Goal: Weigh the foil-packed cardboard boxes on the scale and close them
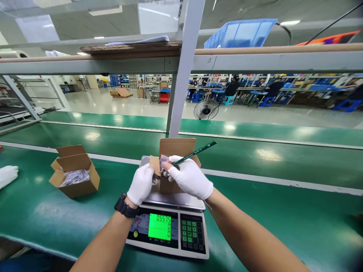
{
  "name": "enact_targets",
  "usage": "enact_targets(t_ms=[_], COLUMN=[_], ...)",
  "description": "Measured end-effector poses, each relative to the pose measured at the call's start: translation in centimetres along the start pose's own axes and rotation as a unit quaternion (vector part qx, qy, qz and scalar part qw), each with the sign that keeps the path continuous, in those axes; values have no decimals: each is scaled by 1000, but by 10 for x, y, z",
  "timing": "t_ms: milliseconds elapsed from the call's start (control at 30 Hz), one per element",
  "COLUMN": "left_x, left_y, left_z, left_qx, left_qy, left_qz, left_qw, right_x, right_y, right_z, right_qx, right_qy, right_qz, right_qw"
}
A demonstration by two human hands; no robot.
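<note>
A small open cardboard box (177, 145) stands on the metal plate of a digital scale (167, 234), whose green display is lit. My left hand (141, 184), in a white glove with a black watch at the wrist, pinches the box's left side flap (154, 165). My right hand (191, 176), also gloved, holds a green pencil (198, 150) slanting up to the right. Its fingertips reach into the box opening beside a clear plastic bag (163, 160). What those fingertips touch inside is partly hidden.
Another open box (81, 188) with plastic-wrapped contents sits on the green surface to the left. Another person's gloved hand (8, 176) shows at the left edge. A white upright post (181, 75) rises behind the scale, with a blue bin (241, 34) on the shelf above.
</note>
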State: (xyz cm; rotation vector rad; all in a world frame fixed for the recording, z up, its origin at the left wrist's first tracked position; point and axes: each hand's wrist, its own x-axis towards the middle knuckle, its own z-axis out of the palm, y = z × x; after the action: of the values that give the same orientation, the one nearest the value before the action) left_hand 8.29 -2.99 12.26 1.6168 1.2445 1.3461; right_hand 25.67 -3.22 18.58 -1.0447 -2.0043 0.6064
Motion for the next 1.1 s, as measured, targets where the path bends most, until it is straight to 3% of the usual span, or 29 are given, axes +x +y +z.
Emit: enact_targets(t_ms=[333,1100], left_x=[-1,1], left_y=[-4,-5], left_z=[4,2], left_qx=[-51,-64], left_qy=[-7,-17], left_qz=[5,22], left_qw=[999,998], right_x=[3,4], right_y=[-5,-3], right_z=[10,13], right_qx=[-68,-81], right_qy=[14,42], right_qz=[27,20], right_qw=[997,996])
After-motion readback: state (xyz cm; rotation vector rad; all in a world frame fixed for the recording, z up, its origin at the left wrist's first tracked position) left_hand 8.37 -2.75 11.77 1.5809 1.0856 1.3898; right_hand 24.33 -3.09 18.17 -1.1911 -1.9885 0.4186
